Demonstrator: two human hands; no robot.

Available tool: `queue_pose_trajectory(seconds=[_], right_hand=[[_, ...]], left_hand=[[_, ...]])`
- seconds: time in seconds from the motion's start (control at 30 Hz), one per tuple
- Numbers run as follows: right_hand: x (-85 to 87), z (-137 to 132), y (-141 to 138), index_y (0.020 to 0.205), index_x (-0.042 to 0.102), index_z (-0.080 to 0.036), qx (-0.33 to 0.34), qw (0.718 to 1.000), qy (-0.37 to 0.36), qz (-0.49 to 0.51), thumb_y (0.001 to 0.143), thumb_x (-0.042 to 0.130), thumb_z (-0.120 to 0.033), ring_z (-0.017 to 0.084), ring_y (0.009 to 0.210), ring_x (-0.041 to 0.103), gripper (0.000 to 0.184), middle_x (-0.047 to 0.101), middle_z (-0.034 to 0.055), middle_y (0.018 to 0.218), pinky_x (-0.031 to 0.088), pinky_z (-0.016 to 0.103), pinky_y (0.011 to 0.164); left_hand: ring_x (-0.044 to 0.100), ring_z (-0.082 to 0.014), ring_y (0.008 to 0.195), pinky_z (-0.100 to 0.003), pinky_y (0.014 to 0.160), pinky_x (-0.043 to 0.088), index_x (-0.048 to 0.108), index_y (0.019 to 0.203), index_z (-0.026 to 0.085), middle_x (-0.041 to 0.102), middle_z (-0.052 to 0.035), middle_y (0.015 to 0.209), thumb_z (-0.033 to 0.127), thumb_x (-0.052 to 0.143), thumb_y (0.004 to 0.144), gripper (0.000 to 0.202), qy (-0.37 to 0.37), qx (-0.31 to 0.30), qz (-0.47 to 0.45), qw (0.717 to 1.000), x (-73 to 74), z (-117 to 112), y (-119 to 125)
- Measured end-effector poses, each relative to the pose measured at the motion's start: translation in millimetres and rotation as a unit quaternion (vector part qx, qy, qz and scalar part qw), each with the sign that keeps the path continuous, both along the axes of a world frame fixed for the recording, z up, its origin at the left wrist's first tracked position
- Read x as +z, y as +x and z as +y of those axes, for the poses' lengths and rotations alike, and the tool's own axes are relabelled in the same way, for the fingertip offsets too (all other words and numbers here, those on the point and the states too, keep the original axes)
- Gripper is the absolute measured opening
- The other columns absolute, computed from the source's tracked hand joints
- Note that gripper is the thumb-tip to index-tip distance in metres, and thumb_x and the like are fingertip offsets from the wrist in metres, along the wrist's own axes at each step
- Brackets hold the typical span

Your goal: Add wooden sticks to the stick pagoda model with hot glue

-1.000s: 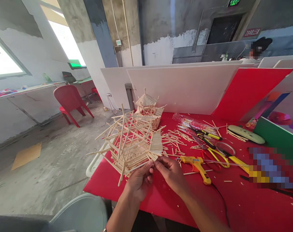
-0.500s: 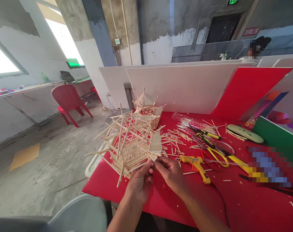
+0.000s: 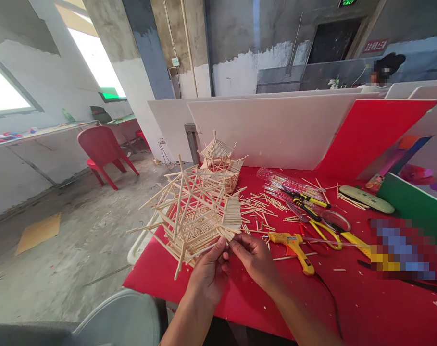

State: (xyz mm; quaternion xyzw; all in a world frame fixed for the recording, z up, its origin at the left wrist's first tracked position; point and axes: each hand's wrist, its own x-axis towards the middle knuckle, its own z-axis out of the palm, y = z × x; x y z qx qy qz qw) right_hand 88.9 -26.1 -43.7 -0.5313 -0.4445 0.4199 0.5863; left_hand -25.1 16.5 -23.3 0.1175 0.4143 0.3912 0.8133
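Two-handed pinch at the near right corner

The left hand [image 3: 208, 273] and right hand [image 3: 256, 262] reach forward with bent fingers, both pinching the roof edge of the open, pale wooden-stick pavilion frame [image 3: 201, 228] at the left of the red tabletop [image 3: 245, 300]. Far right, a small green sign [image 3: 347, 3] reads EXIT; the red rectangular sign's [image 3: 375, 46] characters are too small. The grip looks unchanged from half a second ago.
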Motion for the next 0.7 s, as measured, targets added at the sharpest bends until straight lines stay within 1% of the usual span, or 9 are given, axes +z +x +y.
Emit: queue_pose_trajectory(seconds=[0.1, 0.27, 0.4, 0.53, 0.7], right_hand=[[-0.5, 0.0, 0.1, 0.083, 0.071, -0.019, -0.003, 1.0, 0.001, -0.002, 0.087, 0.057, -0.042, 0.017, 0.073, 0.062, 0.027, 0.069, 0.0023, 0.075, 0.048, 0.025, 0.066], [2.4, -3.0, -0.5, 0.083, 0.07, -0.019, 0.002, 1.0, 0.002, 0.005, 0.087, 0.056, -0.043, 0.017, 0.074, 0.062, 0.028, 0.069, 0.003, 0.076, 0.048, 0.025, 0.067], [6.8, -7.0, -0.7, 0.083, 0.068, -0.019, -0.006, 1.0, 0.014, 0.012, 0.087, 0.057, -0.041, 0.017, 0.075, 0.061, 0.025, 0.068, 0.0025, 0.076, 0.047, 0.025, 0.067], [9.2, -7.0, -0.6, 0.077, 0.067, -0.018, -0.014, 1.0, 0.015, 0.005, 0.087, 0.057, -0.043, 0.017, 0.073, 0.06, 0.028, 0.067, 0.003, 0.074, 0.047, 0.026, 0.067], [8.0, -3.2, -1.0, 0.079, 0.069, -0.018, -0.027, 1.0, 0.007, 0.008, 0.087, 0.058, -0.045, 0.016, 0.069, 0.059, 0.03, 0.068, 0.0035, 0.073, 0.046, 0.025, 0.063]], left_hand=[[0.052, -0.0034, 0.042, -0.009, 0.032, 0.035, 0.063, 0.076, 0.011, 0.06, 0.0014, 0.06, 0.008, 0.074, 0.074, 0.011, -0.002, 0.0, -0.002, 1.0, -1.6, 0.7, 0.1], [0.053, -0.0037, 0.043, -0.01, 0.032, 0.036, 0.063, 0.078, 0.01, 0.061, 0.0004, 0.061, 0.008, 0.07, 0.078, 0.007, -0.008, 0.002, -0.009, 1.0, -2.0, 0.9, -0.3], [0.053, -0.0037, 0.043, -0.01, 0.032, 0.036, 0.063, 0.078, 0.01, 0.061, 0.0006, 0.061, 0.005, 0.067, 0.079, 0.007, -0.02, 0.013, -0.009, 1.0, 0.3, 0.7, 0.5], [0.054, -0.0035, 0.044, -0.01, 0.032, 0.035, 0.063, 0.08, 0.01, 0.062, 0.0006, 0.064, 0.002, 0.067, 0.078, 0.009, -0.012, 0.018, -0.011, 1.0, 3.3, 0.2, 1.6], [0.051, -0.003, 0.041, -0.01, 0.032, 0.034, 0.062, 0.079, 0.009, 0.059, 0.0011, 0.059, 0.004, 0.062, 0.083, 0.007, -0.019, 0.015, -0.007, 1.0, 6.0, -0.3, 2.4]])
